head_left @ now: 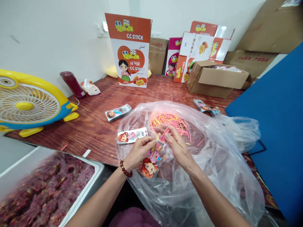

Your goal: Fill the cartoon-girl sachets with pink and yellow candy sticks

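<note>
Between my hands hangs a small clear packet (155,157) printed with a cartoon girl, with pink and yellow sticks partly inside. My left hand (142,151) pinches the packet's top edge. Closed around a few pink sticks (163,134), my right hand (176,145) is at the packet's mouth. Just beyond lies a heap of thin pink and yellow sticks (169,121) inside a large clear plastic bag (213,167) spread over the table edge. A flat printed packet stack (132,135) rests left of my hands.
A foam box (94,181) of wrapped purplish packets stands low at left. Further off are a yellow fan (28,104), a CC Stick carton (132,53), an open cardboard box (215,80) and packet stacks (118,112). A blue panel (272,126) borders the right.
</note>
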Motion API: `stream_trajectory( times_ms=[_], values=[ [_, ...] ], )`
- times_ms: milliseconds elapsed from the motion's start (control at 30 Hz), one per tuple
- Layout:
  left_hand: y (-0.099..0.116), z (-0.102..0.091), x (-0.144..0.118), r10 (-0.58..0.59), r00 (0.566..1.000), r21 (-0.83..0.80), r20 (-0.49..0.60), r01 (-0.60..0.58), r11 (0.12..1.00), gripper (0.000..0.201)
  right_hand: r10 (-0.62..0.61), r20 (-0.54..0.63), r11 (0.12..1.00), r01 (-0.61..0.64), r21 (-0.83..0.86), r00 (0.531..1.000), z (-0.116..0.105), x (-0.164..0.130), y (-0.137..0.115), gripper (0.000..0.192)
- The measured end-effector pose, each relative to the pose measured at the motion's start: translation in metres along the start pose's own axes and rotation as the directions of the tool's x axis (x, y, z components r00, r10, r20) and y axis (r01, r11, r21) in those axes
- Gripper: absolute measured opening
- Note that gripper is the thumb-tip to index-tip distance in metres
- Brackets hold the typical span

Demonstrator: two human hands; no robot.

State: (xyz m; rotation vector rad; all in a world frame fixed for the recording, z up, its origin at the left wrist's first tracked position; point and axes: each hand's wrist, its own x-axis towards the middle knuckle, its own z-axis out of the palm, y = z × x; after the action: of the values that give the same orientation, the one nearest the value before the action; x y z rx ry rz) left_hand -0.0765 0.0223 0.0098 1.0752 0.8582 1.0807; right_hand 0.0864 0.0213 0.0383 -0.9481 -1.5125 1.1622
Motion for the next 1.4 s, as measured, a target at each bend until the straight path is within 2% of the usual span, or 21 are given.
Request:
stream_trajectory(
  times_ms=[100,167,200,267,367,433,533,600,667,733,833,967,1067,1200,1333,1400],
  values=[
    [-0.002,-0.001,0.002,0.042,0.999,0.003,-0.005,-0.042,0.999,0.029,-0.063,0.154,0.954,0.105,-0.281,0.986,-0.008,-0.001,-0.001,0.034],
    [-0.003,-0.002,0.004,0.073,0.997,0.011,-0.014,-0.073,0.997,0.027,-0.05,0.241,0.927,0.135,-0.351,0.969,-0.014,-0.003,0.0,0.036],
    [-0.003,-0.003,0.004,0.087,0.996,0.013,-0.019,-0.086,0.996,0.027,-0.036,0.238,0.934,0.117,-0.337,0.971,-0.016,-0.005,0.0,0.038],
    [0.0,-0.004,0.005,0.112,0.993,0.015,-0.031,-0.112,0.994,0.026,0.006,0.157,0.962,0.037,-0.269,0.988,-0.02,-0.007,0.002,0.038],
    [0.007,-0.001,0.003,0.187,0.982,0.088,-0.035,-0.183,0.979,0.025,0.035,0.031,0.973,-0.027,-0.229,0.999,-0.021,-0.011,0.003,0.019],
    [0.013,0.004,0.0,0.276,0.96,0.168,-0.046,-0.265,0.949,0.022,0.013,0.03,0.972,-0.006,-0.236,0.999,-0.02,-0.011,0.001,0.015],
    [0.021,0.01,-0.002,0.378,0.922,0.237,-0.078,-0.351,0.906,0.019,-0.007,0.036,0.988,0.012,-0.153,0.999,-0.019,-0.006,-0.003,0.017],
    [0.023,0.012,-0.002,0.349,0.931,0.203,-0.102,-0.324,0.924,0.018,0.018,0.0,0.996,-0.018,-0.091,1.0,-0.02,-0.002,-0.005,0.019],
    [0.022,0.01,-0.001,0.238,0.966,0.115,-0.099,-0.227,0.967,0.017,0.067,-0.037,0.997,-0.069,-0.036,0.997,-0.021,0.001,-0.005,0.024],
    [0.02,0.005,0.0,0.077,0.997,0.045,-0.008,-0.077,0.996,0.019,0.129,-0.063,0.991,-0.128,0.027,0.99,-0.02,0.0,-0.003,0.028],
    [0.015,-0.001,0.0,-0.084,0.989,0.048,0.119,0.079,0.996,0.021,0.192,-0.104,0.977,-0.179,0.116,0.976,-0.017,-0.002,0.001,0.032],
    [0.008,-0.002,-0.003,-0.066,0.996,0.074,0.063,0.062,0.995,0.025,0.258,-0.091,0.952,-0.237,0.196,0.962,-0.014,-0.002,0.006,0.032],
    [0.006,-0.001,-0.004,-0.051,0.998,0.151,0.045,0.043,0.988,0.025,0.298,-0.062,0.934,-0.278,0.224,0.952,-0.015,-0.001,0.01,0.035],
    [0.003,-0.001,-0.005,-0.028,0.999,0.233,0.044,0.017,0.972,0.023,0.244,-0.035,0.963,-0.238,0.127,0.969,-0.016,0.0,0.018,0.03],
    [0.0,-0.005,-0.007,-0.023,0.998,0.184,0.057,0.012,0.983,0.02,0.178,-0.035,0.982,-0.175,0.074,0.983,-0.012,-0.002,0.024,0.024],
    [-0.002,-0.01,-0.011,-0.026,0.997,0.188,0.078,0.011,0.982,0.02,0.197,-0.04,0.977,-0.193,0.089,0.98,-0.008,-0.005,0.026,0.021]
  ],
)
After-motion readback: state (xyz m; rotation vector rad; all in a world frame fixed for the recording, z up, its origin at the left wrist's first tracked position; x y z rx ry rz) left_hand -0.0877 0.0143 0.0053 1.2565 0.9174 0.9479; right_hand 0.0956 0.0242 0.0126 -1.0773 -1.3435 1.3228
